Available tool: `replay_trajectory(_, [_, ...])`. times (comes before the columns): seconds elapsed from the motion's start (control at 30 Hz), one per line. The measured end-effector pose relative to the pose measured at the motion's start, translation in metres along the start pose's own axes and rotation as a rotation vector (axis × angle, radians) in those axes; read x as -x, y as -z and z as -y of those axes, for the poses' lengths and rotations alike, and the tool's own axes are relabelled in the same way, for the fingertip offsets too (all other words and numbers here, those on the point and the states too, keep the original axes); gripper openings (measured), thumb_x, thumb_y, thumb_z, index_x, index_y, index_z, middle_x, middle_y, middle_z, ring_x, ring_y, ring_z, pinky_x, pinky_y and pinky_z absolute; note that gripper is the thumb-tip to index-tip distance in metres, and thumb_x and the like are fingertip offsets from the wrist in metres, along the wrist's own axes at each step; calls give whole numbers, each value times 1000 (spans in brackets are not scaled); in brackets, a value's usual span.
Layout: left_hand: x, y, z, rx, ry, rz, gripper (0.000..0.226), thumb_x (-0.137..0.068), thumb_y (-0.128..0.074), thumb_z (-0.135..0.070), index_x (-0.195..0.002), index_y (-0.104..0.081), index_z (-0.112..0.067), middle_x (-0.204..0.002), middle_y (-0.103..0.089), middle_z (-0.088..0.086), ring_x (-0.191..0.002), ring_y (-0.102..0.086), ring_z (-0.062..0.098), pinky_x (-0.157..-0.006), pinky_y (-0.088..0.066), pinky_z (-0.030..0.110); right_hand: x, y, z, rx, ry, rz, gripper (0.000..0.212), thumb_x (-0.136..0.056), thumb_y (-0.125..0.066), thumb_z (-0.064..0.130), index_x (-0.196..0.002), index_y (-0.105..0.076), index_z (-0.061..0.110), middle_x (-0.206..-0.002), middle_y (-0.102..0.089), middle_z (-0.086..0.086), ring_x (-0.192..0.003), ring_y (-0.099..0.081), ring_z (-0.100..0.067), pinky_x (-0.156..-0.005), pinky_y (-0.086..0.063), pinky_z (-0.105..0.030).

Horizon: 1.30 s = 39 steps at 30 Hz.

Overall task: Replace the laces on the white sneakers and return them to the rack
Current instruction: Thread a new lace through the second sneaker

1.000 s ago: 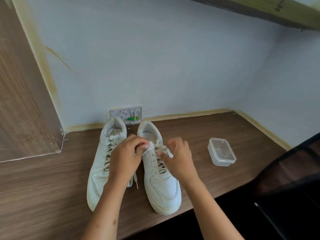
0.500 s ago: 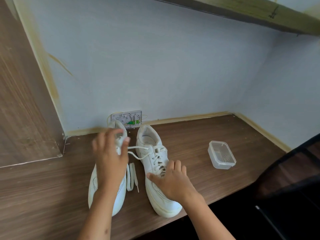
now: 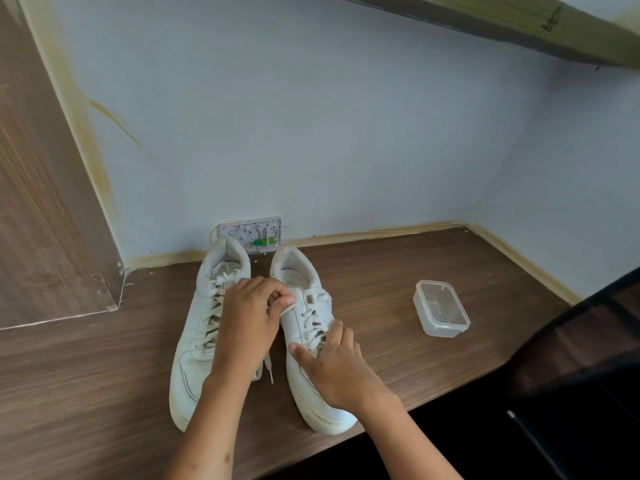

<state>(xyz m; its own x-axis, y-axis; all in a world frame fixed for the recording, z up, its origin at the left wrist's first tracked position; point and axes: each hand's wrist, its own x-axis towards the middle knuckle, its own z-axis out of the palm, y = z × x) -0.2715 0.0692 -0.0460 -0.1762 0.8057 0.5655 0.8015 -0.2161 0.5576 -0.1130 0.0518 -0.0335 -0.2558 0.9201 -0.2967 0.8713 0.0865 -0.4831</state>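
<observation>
Left hand pinching the lace over the right sneaker, right hand loose-fingered on its vamp.

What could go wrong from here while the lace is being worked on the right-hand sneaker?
1. The right sneaker has its toe at the wooden desk's front edge; a hard pull by the left hand on the lace end could drag it off, though the right hand braces it.
2. The loose lace tips lying between the sneakers could snag under the left hand.
3. A wide right elbow swing could knock the clear plastic container.
</observation>
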Motion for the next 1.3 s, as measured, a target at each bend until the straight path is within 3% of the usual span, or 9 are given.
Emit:
replay_trajectory(0.1, [4,-9,-8,-102,59,-71,13,-85,-69,-7,-85,-61,-17,-82,-61,-4,-81,-53,21,-75,-39,33,0,0,0,-3,17,-8,94,-93,-36,66,-152,2,3,-151,-19,-11,-139,-25,-26,-115,-27,-37])
replay_trajectory(0.2, [1,-3,-12,-49,208,-339,16,-86,-59,8,-89,-57,-8,-89,-57,8,-84,-49,29,-73,-34,33,-3,3,-2,-14,30,2,94,-92,-37,67,-152,0,5,-151,-20,-10,-139,-24,-26,-116,-27,-37])
replay_trajectory(0.33, [-3,21,6,-33,304,-600,9,-92,-52,3,-98,-55,-3,-96,-57,16,-90,-47,33,-84,-30,37,-4,4,-3,-24,39,7,96,-92,-36,68,-153,2,5,-152,-18,-9,-140,-22,-25,-116,-25,-36])
replay_trajectory(0.63, [-1,4,7,-48,-100,-81,21,-86,-59,-42,-88,-70,-25,-88,-66,-14,-87,-56,14,-86,-38,32,-4,2,-2,-12,36,-4,94,-92,-37,67,-152,1,5,-150,-19,-9,-138,-25,-25,-115,-27,-37])
replay_trajectory(0.83, [-3,9,3,-14,28,-273,11,-85,-65,-4,-87,-68,-14,-87,-66,-3,-82,-59,23,-81,-40,34,-5,1,-4,7,45,-11,94,-92,-36,67,-152,0,4,-150,-21,-10,-139,-25,-25,-116,-27,-36])
replay_trajectory(0.93, [-6,31,5,43,215,-559,10,-90,-57,0,-94,-65,-4,-93,-62,12,-87,-55,31,-80,-37,30,-5,1,-4,9,47,-5,95,-93,-36,67,-152,2,4,-151,-19,-10,-139,-24,-25,-116,-26,-36])
replay_trajectory(1.0, [-5,41,6,-10,266,-605,9,-94,-57,-8,-98,-65,-6,-99,-60,14,-95,-51,33,-84,-35,34,-5,0,-4,12,45,-9,95,-93,-35,67,-153,2,4,-151,-19,-10,-139,-24,-25,-116,-27,-37])
replay_trajectory(1.2, [-6,24,5,-200,-120,-206,24,-84,-62,-40,-98,-74,-25,-103,-67,-5,-107,-51,18,-100,-29,43,-5,0,-2,25,40,-8,94,-93,-35,67,-153,3,4,-153,-18,-11,-140,-23,-26,-116,-27,-37])
replay_trajectory(1.3, [-2,9,1,-171,-156,-126,17,-85,-62,-32,-88,-77,-25,-89,-72,-8,-102,-56,10,-108,-25,42,-4,1,-2,25,36,-8,95,-93,-34,67,-153,4,4,-154,-16,-11,-141,-21,-26,-116,-26,-37])
